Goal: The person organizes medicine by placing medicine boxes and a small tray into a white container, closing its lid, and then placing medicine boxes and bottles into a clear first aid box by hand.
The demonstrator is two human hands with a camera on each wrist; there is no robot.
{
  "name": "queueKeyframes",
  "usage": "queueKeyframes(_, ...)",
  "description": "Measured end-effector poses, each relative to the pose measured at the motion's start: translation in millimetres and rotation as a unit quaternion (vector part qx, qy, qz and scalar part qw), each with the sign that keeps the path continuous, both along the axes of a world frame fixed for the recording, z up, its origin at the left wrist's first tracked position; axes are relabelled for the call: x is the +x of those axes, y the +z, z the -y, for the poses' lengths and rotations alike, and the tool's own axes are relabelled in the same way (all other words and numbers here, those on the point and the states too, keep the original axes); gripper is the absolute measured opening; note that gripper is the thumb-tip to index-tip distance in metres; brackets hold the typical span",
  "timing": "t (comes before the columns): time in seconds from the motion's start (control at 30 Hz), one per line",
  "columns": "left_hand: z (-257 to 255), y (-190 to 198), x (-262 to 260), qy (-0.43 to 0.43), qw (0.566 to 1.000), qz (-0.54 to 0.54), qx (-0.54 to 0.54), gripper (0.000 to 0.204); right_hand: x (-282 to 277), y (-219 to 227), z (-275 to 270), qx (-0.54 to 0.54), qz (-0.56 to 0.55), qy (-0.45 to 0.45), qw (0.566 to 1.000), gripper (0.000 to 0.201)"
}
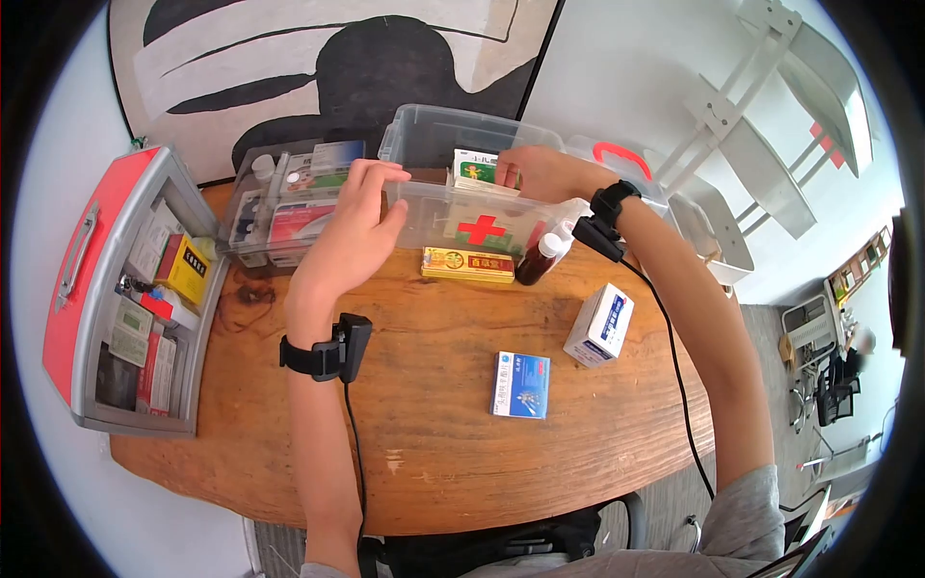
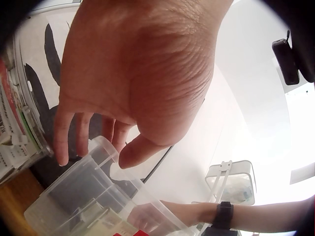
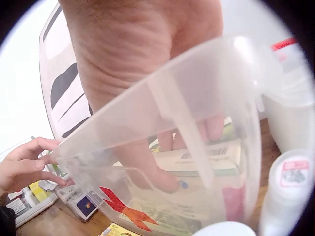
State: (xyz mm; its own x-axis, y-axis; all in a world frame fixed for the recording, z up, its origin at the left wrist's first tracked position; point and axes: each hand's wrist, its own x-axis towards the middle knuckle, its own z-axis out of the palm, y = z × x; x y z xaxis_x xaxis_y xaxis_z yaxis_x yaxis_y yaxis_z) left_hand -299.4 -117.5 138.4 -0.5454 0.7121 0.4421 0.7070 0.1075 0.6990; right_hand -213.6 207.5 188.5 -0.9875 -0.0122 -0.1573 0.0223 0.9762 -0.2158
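My right hand (image 1: 535,173) reaches into a clear plastic bin (image 1: 409,226) with a red cross on its front. Its thumb and fingers pinch a white and green medicine box (image 1: 474,171) standing inside; the fingertips behind it are partly hidden. In the right wrist view the thumb lies against the pale near face of a carton (image 3: 216,160), seen through the bin wall. At the bin's near left corner is my left hand (image 1: 345,231), fingers fairly straight and spread, with thumb and forefinger right at the rim (image 2: 101,142).
Before the bin lie a yellow box (image 1: 467,264) and a brown bottle (image 1: 540,258). A blue-and-white box (image 1: 520,385) and a white carton (image 1: 599,326) rest nearer on the wooden table (image 1: 424,443). Leftward are a filled clear container (image 1: 241,226) and a red-and-grey medicine case (image 1: 82,279).
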Motion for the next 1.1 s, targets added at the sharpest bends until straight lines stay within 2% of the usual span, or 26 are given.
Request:
queueKeyframes(0.1,0.2,5.0,4.2,-0.003,1.000,0.026,0.009,0.028,0.9,0.0,0.4,-0.010,-0.011,0.000,1.000,0.047)
queueKeyframes(0.2,0.0,4.6,2.0,-0.001,0.999,0.035,-0.004,0.029,16.0,11.4,8.5,-0.010,-0.027,-0.017,0.999,0.040)
queueKeyframes(0.27,2.4,1.1,-0.3,0.005,0.999,0.032,-0.014,0.031,38.9,25.3,24.4,-0.123,-0.235,-0.047,0.963,0.028)
queueKeyframes(0.33,2.2,-1.7,-2.9,-0.004,1.000,-0.005,-0.011,0.030,82.6,42.2,57.0,-0.042,-0.370,0.000,0.928,0.020)
queueKeyframes(0.4,1.0,-4.0,-2.7,0.000,1.000,-0.008,0.004,0.029,131.5,44.2,82.1,-0.026,-0.323,0.010,0.946,0.015)
queueKeyframes(0.47,-1.0,-4.8,-4.0,0.000,1.000,-0.017,0.020,0.027,171.8,22.0,92.4,-0.046,-0.255,0.093,0.961,0.015)
queueKeyframes(0.53,-0.7,-5.6,-5.6,0.009,1.000,-0.015,-0.010,0.029,202.3,3.6,111.2,0.036,-0.154,0.101,0.982,0.024)
queueKeyframes(0.57,-0.9,-5.7,-4.7,0.008,1.000,-0.016,-0.011,0.029,211.1,-8.0,117.9,0.036,-0.155,0.100,0.982,0.024)
queueKeyframes(0.63,-1.3,-4.5,-2.9,0.014,1.000,-0.015,-0.009,0.029,216.4,-32.5,126.5,0.004,-0.102,0.070,0.992,0.035)
queueKeyframes(0.77,-1.1,-1.1,-0.3,0.017,0.999,-0.030,-0.013,0.030,208.4,-45.7,130.9,0.023,-0.080,0.077,0.993,0.051)
queueKeyframes(0.83,0.8,4.3,4.2,-0.002,1.000,0.030,0.000,0.028,210.0,-46.8,140.1,-0.008,-0.003,0.046,0.999,0.068)
queueKeyframes(0.97,-2.8,-7.4,-3.5,-0.001,0.999,-0.026,0.034,0.028,217.7,-61.3,154.3,0.054,-0.014,0.098,0.994,0.084)
queueKeyframes(1.03,-2.7,-7.1,-2.6,0.002,0.999,-0.027,0.035,0.028,214.9,-50.9,160.0,-0.018,-0.030,0.052,0.998,0.087)
queueKeyframes(1.07,-1.8,-5.5,-1.9,0.003,0.999,-0.027,0.034,0.028,209.3,-41.0,159.1,-0.019,-0.031,0.053,0.998,0.087)
queueKeyframes(1.1,-0.6,-1.4,0.6,0.004,1.000,-0.010,0.021,0.028,199.1,-25.5,154.7,-0.019,-0.112,0.052,0.992,0.089)
